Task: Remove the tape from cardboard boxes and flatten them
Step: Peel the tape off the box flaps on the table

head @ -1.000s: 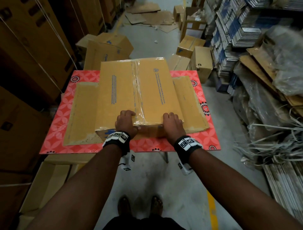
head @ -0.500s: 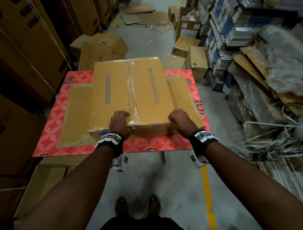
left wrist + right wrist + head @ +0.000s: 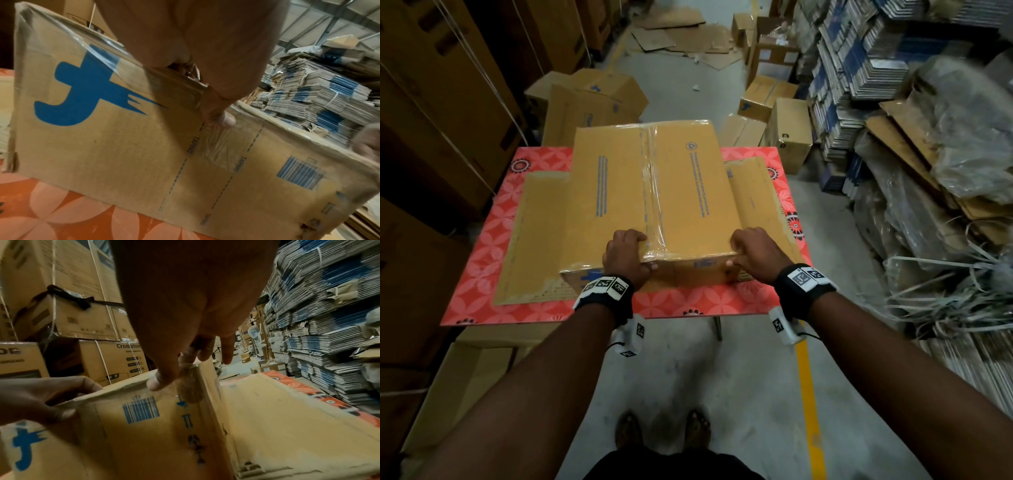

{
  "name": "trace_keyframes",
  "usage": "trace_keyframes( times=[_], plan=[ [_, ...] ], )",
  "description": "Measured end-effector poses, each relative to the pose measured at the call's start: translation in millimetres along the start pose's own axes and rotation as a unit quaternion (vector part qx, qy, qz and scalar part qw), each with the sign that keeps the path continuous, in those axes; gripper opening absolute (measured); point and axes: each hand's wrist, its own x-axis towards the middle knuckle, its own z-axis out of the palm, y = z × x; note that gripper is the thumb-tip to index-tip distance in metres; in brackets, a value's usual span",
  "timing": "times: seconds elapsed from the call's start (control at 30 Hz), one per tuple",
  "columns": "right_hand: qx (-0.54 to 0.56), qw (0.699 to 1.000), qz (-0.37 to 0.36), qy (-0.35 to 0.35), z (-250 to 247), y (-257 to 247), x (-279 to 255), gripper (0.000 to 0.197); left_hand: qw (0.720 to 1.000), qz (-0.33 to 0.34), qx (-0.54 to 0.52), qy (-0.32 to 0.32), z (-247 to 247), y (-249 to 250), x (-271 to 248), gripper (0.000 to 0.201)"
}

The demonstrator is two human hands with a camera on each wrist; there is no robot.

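Observation:
A brown cardboard box (image 3: 681, 192) with a blue logo stands on a flattened sheet of cardboard (image 3: 534, 240) on the red patterned table (image 3: 688, 301). Clear tape (image 3: 652, 185) runs along its top seam and down the near face (image 3: 222, 149). My left hand (image 3: 626, 253) grips the box's near top edge at the tape, fingers curled over the top and thumb (image 3: 224, 120) pressed on the front face. My right hand (image 3: 753, 251) grips the near right corner, thumb (image 3: 154, 382) on the front face (image 3: 144, 443) and fingers over the top.
Several loose boxes (image 3: 592, 99) lie on the floor beyond the table. Bundled flat cardboard (image 3: 859, 68) and a heap of plastic and strapping (image 3: 945, 274) fill the right. Tall cartons (image 3: 448, 102) line the left. A box (image 3: 465, 377) sits under the table's left side.
My right hand has slid along the near edge from beside the tape to the right corner. My left hand has stayed at the tape.

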Motion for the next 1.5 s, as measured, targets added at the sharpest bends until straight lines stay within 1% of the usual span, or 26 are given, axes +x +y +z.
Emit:
trace_keyframes(
  times=[0.07,0.13,0.2,0.3,0.43,0.5,0.57,0.63,0.7,0.8,0.83,0.87,0.9,0.97,1.0,1.07,1.1,1.13,1.17,1.2,1.27,1.3,1.33,1.37,1.43,1.5],
  plan=[
    [-0.045,0.999,-0.007,0.015,2.8,1.4,-5.1,0.020,1.000,0.006,-0.005,-0.001,0.0,-1.9,-0.3,0.071],
    [-0.067,0.997,-0.034,0.031,3.9,-0.1,-7.2,0.013,1.000,0.008,-0.008,0.001,0.0,-2.7,-0.7,0.072],
    [-0.080,0.995,-0.044,0.034,4.3,-1.7,-8.0,0.012,1.000,0.008,-0.010,0.007,0.6,-2.4,-1.3,0.071],
    [-0.100,0.994,-0.008,0.050,13.2,-7.3,-13.1,0.011,1.000,0.000,-0.012,0.013,1.2,1.4,-1.3,0.070],
    [-0.027,0.992,0.092,0.077,25.5,-22.0,-18.2,0.004,1.000,-0.011,-0.007,0.019,1.7,3.9,-2.0,0.069],
    [0.031,0.989,0.118,0.084,29.8,-30.7,-23.5,0.002,1.000,-0.014,-0.004,0.019,2.8,4.3,-0.6,0.069],
    [0.114,0.987,0.093,0.063,40.8,-46.4,-36.5,0.011,1.000,-0.017,-0.011,0.021,3.5,7.6,2.2,0.068],
    [0.176,0.983,0.037,0.047,51.1,-62.0,-49.1,0.024,0.999,-0.022,-0.016,0.021,3.0,11.3,4.7,0.069],
    [0.217,0.974,0.015,0.070,56.4,-64.7,-50.0,0.030,1.000,-0.013,-0.019,0.014,3.2,10.4,6.2,0.071],
    [0.244,0.966,0.017,0.085,47.3,-63.7,-42.6,0.028,0.997,0.060,-0.053,-0.006,5.0,7.8,4.9,0.074],
    [0.268,0.960,0.019,0.077,43.4,-63.3,-38.3,0.027,0.994,0.090,-0.061,-0.018,6.8,8.0,3.8,0.073],
    [0.317,0.946,0.027,0.060,37.4,-64.3,-34.2,0.025,0.992,0.116,-0.054,-0.025,8.4,9.2,2.3,0.070],
    [0.388,0.920,0.042,0.040,31.6,-66.2,-29.9,0.023,0.991,0.127,-0.040,-0.030,9.1,11.2,0.0,0.067],
    [0.517,0.853,0.070,0.001,20.7,-71.1,-22.0,0.015,0.990,0.133,-0.024,-0.025,8.3,16.6,-4.7,0.060],
    [0.541,0.837,0.079,-0.013,19.7,-69.9,-16.8,0.011,0.990,0.134,-0.027,-0.022,8.4,18.0,-5.9,0.055],
    [0.543,0.835,0.080,-0.042,21.0,-67.5,-10.4,0.010,0.990,0.135,-0.034,-0.020,7.1,21.0,-9.4,0.039],
    [0.531,0.843,0.072,-0.047,23.2,-66.9,-9.2,0.014,0.990,0.135,-0.037,-0.023,6.7,21.2,-10.5,0.032],
    [0.533,0.842,0.071,-0.046,23.5,-68.0,-8.4,0.017,0.990,0.135,-0.045,-0.023,6.3,20.6,-10.7,0.026],
    [0.544,0.835,0.083,-0.033,22.0,-67.4,-6.6,0.019,0.989,0.133,-0.059,-0.025,5.7,19.1,-10.0,0.020],
    [0.570,0.816,0.101,-0.015,17.1,-67.8,-5.3,0.021,0.987,0.137,-0.076,-0.024,5.7,17.3,-9.1,0.018],
    [0.603,0.785,0.140,0.023,9.7,-63.4,-0.1,0.026,0.985,0.139,-0.099,-0.028,6.4,12.7,-6.7,0.021],
    [0.601,0.783,0.153,0.036,6.6,-58.2,2.9,0.029,0.985,0.138,-0.103,-0.030,4.6,12.5,-6.9,0.020],
    [0.580,0.796,0.168,0.049,6.9,-51.8,7.5,0.030,0.984,0.138,-0.109,-0.034,5.1,10.9,-5.3,0.016],
    [0.538,0.823,0.170,0.060,7.0,-46.5,11.5,0.030,0.983,0.135,-0.117,-0.040,3.5,11.5,-5.4,0.013],
    [0.450,0.878,0.158,0.048,9.4,-40.9,17.2,0.028,0.978,0.138,-0.149,-0.045,4.6,10.6,-4.5,0.020],
    [0.419,0.895,0.151,0.025,11.5,-39.1,18.9,0.023,0.966,0.136,-0.215,-0.050,5.7,6.8,-3.7,0.022]
  ],
)
